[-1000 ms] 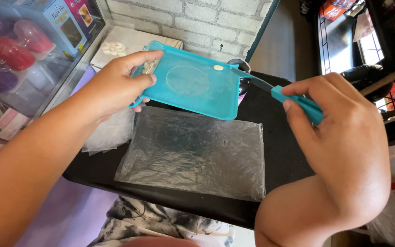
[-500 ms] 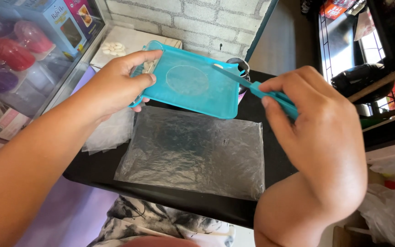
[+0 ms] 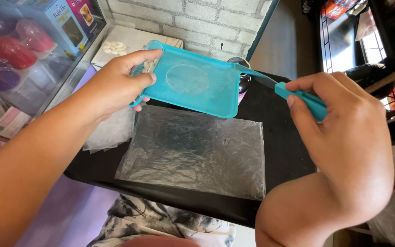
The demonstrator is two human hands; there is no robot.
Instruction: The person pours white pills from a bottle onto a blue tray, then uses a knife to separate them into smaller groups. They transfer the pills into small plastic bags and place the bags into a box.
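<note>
While the left hand (image 3: pixel 120 84) grips a teal plastic tray (image 3: pixel 193 82) by its short edge, thumb on top and fingers curled underneath, the tray hangs tilted above the black tabletop (image 3: pixel 284 146), roughly at 12 o'clock from the middle of the view. Some small pale pieces (image 3: pixel 148 66) sit inside the tray right by the fingers, hard to say what they are. Over at 3 o'clock, the right hand (image 3: pixel 344 151) is pinched around the teal handle of a flat spatula (image 3: pixel 289 91), and its thin blade reaches to the tray's right corner, looks like it's touching. Flat on the tabletop just below the tray lies a clear plastic bag (image 3: pixel 193 151), with another crumpled clear bag (image 3: pixel 110 132) at its 9 o'clock, partly under the left wrist. A brick wall (image 3: pixel 197 18) runs behind at 12.
</note>
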